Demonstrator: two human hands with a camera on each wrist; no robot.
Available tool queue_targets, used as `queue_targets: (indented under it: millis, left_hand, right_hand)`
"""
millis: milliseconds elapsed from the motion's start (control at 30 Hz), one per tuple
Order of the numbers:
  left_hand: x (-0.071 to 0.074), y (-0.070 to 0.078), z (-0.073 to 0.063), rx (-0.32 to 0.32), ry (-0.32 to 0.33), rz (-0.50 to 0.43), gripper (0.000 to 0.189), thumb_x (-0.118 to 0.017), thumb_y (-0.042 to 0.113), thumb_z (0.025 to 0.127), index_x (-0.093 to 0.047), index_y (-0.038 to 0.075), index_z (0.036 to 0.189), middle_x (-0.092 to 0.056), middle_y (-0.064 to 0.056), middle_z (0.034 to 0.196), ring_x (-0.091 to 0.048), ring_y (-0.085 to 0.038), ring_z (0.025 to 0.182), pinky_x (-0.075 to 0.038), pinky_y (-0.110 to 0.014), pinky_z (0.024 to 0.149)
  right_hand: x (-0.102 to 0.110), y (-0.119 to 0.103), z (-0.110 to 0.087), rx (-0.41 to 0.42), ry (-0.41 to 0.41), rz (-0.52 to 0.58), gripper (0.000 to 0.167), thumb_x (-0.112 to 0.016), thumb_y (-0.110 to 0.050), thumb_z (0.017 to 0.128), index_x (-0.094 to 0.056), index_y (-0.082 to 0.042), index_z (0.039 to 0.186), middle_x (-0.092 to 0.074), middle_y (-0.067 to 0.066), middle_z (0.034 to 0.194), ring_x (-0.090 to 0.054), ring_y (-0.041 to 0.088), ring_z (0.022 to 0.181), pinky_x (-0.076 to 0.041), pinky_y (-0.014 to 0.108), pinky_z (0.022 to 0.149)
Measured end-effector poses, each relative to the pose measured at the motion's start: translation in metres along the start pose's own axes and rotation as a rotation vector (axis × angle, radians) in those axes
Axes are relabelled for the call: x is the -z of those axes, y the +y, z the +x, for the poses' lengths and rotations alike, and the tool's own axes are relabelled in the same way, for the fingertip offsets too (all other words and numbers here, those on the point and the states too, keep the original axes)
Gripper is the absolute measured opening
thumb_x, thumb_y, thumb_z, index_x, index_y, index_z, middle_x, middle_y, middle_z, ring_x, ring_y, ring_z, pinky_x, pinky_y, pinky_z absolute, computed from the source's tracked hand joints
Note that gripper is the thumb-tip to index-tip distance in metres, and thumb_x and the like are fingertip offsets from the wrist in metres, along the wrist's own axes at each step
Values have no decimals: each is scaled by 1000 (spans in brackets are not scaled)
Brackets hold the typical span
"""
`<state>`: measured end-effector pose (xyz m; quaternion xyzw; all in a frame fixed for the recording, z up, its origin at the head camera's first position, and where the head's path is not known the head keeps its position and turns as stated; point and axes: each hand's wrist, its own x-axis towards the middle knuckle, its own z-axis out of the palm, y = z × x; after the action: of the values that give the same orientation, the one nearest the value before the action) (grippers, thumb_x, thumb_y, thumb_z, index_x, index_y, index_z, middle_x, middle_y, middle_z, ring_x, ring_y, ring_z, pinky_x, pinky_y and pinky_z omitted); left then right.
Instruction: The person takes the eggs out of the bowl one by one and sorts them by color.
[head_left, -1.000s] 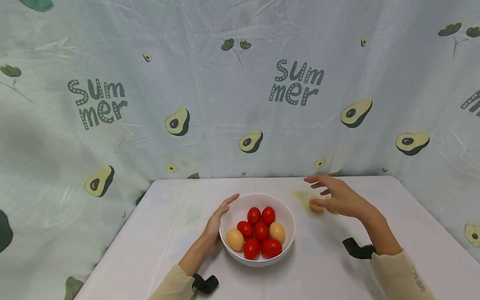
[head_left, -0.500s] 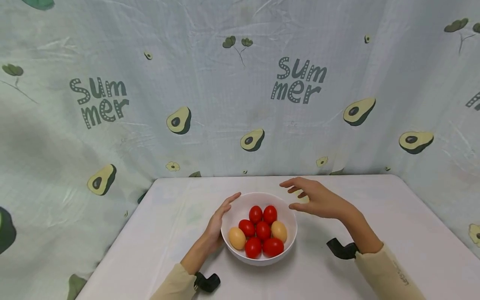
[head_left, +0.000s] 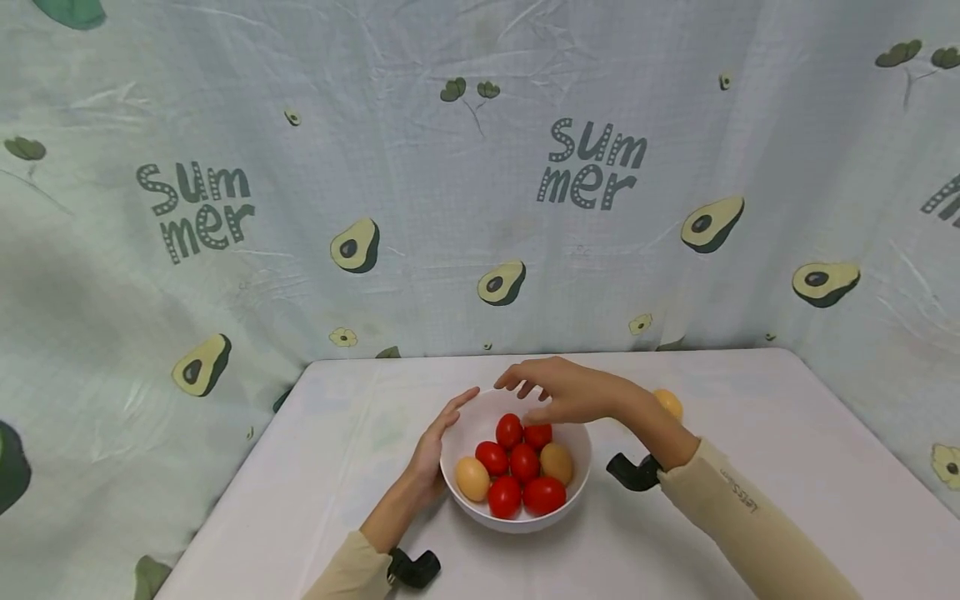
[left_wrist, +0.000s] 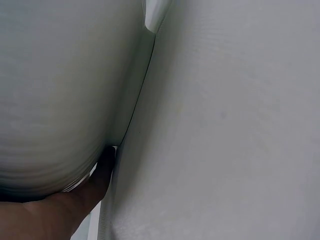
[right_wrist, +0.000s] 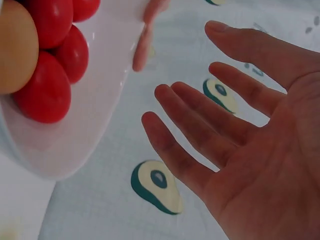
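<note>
A white bowl [head_left: 517, 527] stands on the table, with several smooth red oval things [head_left: 503, 497], like tomatoes or eggs, and two tan egg-shaped ones [head_left: 472, 479] in it. My left hand [head_left: 431, 450] rests along the bowl's left side, fingers extended toward the far rim. In the left wrist view, the thumb [left_wrist: 75, 205] touches what appears to be the bowl's outer wall. Over the bowl's far right part hovers my right hand [head_left: 562, 390], fingers loosely bent. The right wrist view shows its palm [right_wrist: 270, 170] bare, apart from the bowl [right_wrist: 100, 105].
Another yellow-orange round thing [head_left: 667, 404] lies on the table behind my right forearm, partly covered by it. The white tabletop [head_left: 315, 467] ends at a curtain [head_left: 420, 167] printed with avocados. A black wrist mount [head_left: 633, 472] sticks out from the right arm.
My right hand has moved left from the yellow-orange things on the right to above the bowl, holding nothing visible. The left hand and the bowl have stayed in place.
</note>
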<state>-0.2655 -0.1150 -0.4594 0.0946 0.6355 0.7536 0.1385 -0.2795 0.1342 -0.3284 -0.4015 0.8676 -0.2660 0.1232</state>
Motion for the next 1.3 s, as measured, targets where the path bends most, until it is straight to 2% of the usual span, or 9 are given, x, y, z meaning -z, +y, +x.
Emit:
queue_targets:
  millis: [200,433,600,833,1100,1300]
  left_hand:
    - [-1,0,0,-5,8,19,55,-23,30,109,-35,21,162,-19,-5,174,-22,-34,159,-15,-56,131]
    - [2,0,-2,2,10,11,55,-24,31,109,-33,20,162,-21,-4,173,-25,-32,158,-17,-53,131]
    - [4,0,-5,1,19,1,55,-24,32,109,-34,21,162,-25,-4,172,-27,-31,157,-18,-52,131]
    - [6,0,-6,-12,18,-24,54,-23,30,110,-35,22,162,-26,-4,171,-25,-31,157,-15,-53,132]
    - [3,-1,-1,-12,4,-41,55,-23,29,109,-33,19,162,-28,-5,170,-25,-28,157,-14,-52,132]
    - [1,0,0,-17,0,-25,54,-23,29,109,-36,20,161,-28,-6,170,-23,-30,158,-11,-55,132]
  right_hand:
    - [-12,-1,20,-10,-96,-23,46,-75,-17,92,-62,-15,136,-67,7,137,-67,28,122,-60,39,97]
    - [-28,-5,39,-57,-217,-38,41,-74,-18,93,-64,-16,133,-70,7,129,-66,23,118,-61,32,91]
    - [-39,-10,53,-73,-255,-53,40,-75,-19,93,-66,-18,132,-70,4,126,-65,20,115,-60,28,89]
    - [-50,-15,68,-35,-286,-91,37,-77,-22,92,-70,-19,129,-73,-2,124,-66,15,116,-57,25,94]
    - [-50,-18,73,-11,-312,-127,34,-78,-20,91,-73,-25,124,-73,-5,120,-66,12,113,-56,23,93]
    - [-52,-22,76,-13,-363,-150,33,-85,-27,84,-76,-30,115,-72,-15,109,-66,6,106,-55,23,92]
